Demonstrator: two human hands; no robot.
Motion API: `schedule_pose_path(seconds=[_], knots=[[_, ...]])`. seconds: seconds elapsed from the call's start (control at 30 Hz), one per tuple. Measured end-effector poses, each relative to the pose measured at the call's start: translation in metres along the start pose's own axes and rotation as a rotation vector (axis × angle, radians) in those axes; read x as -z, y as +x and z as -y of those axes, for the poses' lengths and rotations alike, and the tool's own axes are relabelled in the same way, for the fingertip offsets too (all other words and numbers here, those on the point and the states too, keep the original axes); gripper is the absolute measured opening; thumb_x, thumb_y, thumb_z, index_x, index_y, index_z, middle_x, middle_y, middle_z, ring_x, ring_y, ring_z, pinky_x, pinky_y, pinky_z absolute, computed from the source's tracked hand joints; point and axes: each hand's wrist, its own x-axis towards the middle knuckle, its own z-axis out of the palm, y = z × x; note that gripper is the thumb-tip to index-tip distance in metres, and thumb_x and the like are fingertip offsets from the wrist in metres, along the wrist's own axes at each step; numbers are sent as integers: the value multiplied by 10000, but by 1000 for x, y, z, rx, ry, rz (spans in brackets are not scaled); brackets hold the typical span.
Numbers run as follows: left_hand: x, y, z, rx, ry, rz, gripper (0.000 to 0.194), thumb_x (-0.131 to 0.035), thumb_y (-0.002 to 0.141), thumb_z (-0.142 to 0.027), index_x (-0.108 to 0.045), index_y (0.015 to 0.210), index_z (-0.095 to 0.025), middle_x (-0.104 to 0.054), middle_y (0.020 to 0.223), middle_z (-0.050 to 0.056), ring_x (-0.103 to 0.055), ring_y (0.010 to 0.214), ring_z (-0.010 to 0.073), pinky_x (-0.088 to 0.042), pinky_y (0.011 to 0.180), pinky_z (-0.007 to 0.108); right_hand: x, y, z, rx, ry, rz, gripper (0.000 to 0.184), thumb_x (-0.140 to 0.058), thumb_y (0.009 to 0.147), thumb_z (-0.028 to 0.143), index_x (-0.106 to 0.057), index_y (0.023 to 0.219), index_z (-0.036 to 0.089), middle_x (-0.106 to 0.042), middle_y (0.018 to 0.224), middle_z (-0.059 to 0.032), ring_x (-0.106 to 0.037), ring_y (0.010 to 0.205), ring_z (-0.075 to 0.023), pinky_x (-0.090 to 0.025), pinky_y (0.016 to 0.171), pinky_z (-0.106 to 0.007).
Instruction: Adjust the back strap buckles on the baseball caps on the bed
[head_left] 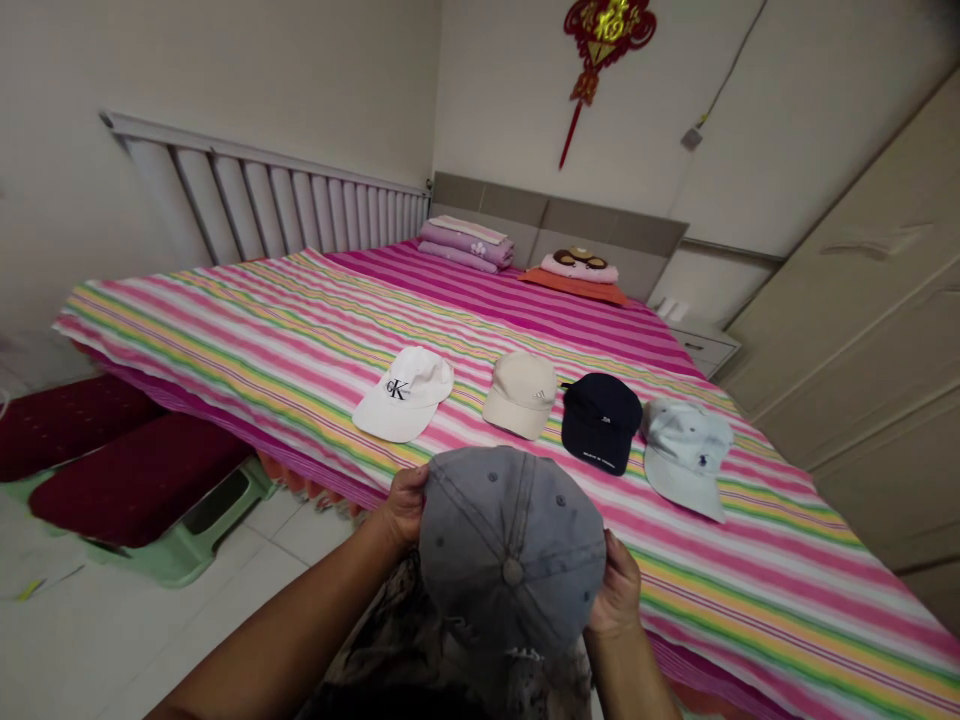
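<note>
A grey baseball cap is held up in front of me, its crown and top button facing the camera. My left hand grips its left edge and my right hand grips its right edge; the cap hides part of the fingers on both. Beyond it, a row of caps lies on the bed: a white cap with a dark "CK" mark, a beige cap, a dark navy cap, and a pale blue cap at the right, close beside the navy one.
A striped sheet covers the bed. Folded purple bedding and a pink folded item lie near the headboard. Dark red-topped green stools stand at the left. A wardrobe rises at the right.
</note>
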Motion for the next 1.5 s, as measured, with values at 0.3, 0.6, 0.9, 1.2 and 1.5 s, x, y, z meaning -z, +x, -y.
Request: schedule_pose_path(seconds=[0.3, 0.6, 0.9, 1.2, 1.5], knots=[[7, -1, -4, 120, 92, 75, 379, -644, 605, -309, -656, 897, -67, -673, 671, 111, -604, 868, 298, -374, 870, 436, -15, -5, 4, -29, -31, 66, 273, -777, 394, 279, -666, 636, 218, -674, 509, -2, -662, 676, -277, -446, 822, -444], [0, 1, -11, 172, 184, 45, 268, -738, 476, -183, -666, 690, -39, -664, 614, 109, -621, 541, 177, -490, 562, 245, -14, -1, 16, -137, -125, 219, 238, -774, 428, 228, -660, 626, 162, -646, 483, 1, -569, 388, -145, -470, 496, -270], [-20, 4, -15, 216, 329, 33, 294, -719, 547, -232, -667, 763, -40, -665, 668, 115, -611, 558, 155, -471, 579, 229, -25, 1, 17, -265, -168, 317, 281, -782, 464, 318, -633, 580, 111, -574, 480, -8, -495, 406, -85, -377, 413, -176], [-36, 8, -20, 209, 345, -35, 392, -693, 575, -400, -669, 769, -60, -660, 686, 102, -587, 587, 144, -436, 581, 224, -28, 5, 15, -264, -227, 273, 205, -768, 516, 234, -630, 604, 110, -622, 483, -17, -518, 380, -74, -361, 391, -145], [-56, 5, -26, 165, 419, -156, 93, -658, 591, -163, -605, 603, -88, -568, 498, 23, -487, 435, 79, -344, 447, 178, -23, 11, 5, -342, -289, 398, 291, -750, 549, 312, -664, 707, 83, -638, 551, -26, -543, 455, -83, -388, 455, -154]])
